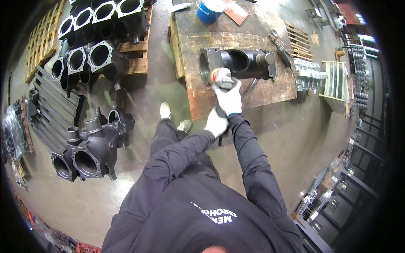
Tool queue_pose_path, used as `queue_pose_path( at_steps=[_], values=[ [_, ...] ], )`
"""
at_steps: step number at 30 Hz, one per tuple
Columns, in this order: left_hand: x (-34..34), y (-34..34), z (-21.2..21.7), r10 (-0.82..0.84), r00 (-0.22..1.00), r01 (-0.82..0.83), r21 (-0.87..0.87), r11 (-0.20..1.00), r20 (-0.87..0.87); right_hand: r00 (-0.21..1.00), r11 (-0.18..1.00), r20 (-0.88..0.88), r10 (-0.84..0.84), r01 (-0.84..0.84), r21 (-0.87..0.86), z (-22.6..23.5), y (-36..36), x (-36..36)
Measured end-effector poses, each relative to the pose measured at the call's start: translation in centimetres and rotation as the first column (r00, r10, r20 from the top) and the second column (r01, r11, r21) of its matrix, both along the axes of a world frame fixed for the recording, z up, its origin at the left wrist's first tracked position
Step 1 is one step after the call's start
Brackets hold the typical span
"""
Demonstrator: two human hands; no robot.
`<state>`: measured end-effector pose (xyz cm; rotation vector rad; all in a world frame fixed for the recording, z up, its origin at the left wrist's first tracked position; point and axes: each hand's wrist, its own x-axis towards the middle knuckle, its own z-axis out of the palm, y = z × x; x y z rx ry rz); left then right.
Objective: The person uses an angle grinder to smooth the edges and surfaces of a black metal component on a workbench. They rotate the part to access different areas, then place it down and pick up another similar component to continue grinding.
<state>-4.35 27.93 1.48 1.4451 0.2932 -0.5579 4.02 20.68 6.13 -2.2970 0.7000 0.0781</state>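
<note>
Obs.: person stands at a worn wooden worktop with rusty, stained boards. On it lies a black cast-metal housing, long axis across the top, with a large round bore facing the person's left, a second round opening on its upper face and a stub pipe at the far right end. Surface is matte and dark, with square flanges at the ends.

Right hand, in a white glove, has its fingers wrapped around the body of a hand-held power tool, red and grey, whose head sits at the rim of the left-hand bore. Left hand, also white-gloved, sits lower, beside the right wrist; its fingers look curled closed, but whether they grip the tool's tail or cable I cannot tell.

Judgement: step in hand appears to be dressing or grinding the flange edge around the bore. The next move would call for steady two-handed control, the tool head kept flat to the rim, and the housing staying put on the boards.

Surroundings: blue round tin at the far edge of the worktop; a second long tool lies beyond the housing. On the concrete floor to the left, similar black castings with round flanged ports, more on wooden pallets.
</note>
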Motion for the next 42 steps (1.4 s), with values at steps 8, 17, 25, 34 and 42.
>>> queue_pose_path(
  at_steps=[8,17,25,34,42],
  values=[
    [-0.5,-0.7,-1.4,-0.136,0.987,0.132,0.055,0.99,0.082,0.999,0.999,-0.042,-0.03,0.03,-0.023,-0.1,0.0,-0.6],
    [-0.5,-0.2,-1.4,-0.181,0.983,0.181,0.017,0.983,0.019,0.997,0.998,-0.021,-0.07,0.069,-0.009,0.4,0.4,-0.5],
    [7.1,1.3,-3.0,0.01,0.978,0.003,-0.065,0.998,0.207,1.0,0.999,0.023,0.017,-0.018,0.047,-1.1,1.9,7.3],
    [2.3,1.5,-2.7,-0.194,0.981,0.193,0.028,0.981,0.023,0.996,0.996,0.005,-0.094,0.094,-0.004,0.3,2.4,2.8],
    [10.3,0.9,-5.4,-0.136,0.982,0.143,-0.044,0.989,0.131,0.988,0.995,0.122,-0.095,0.09,0.052,-2.2,1.1,9.8]
  ],
)
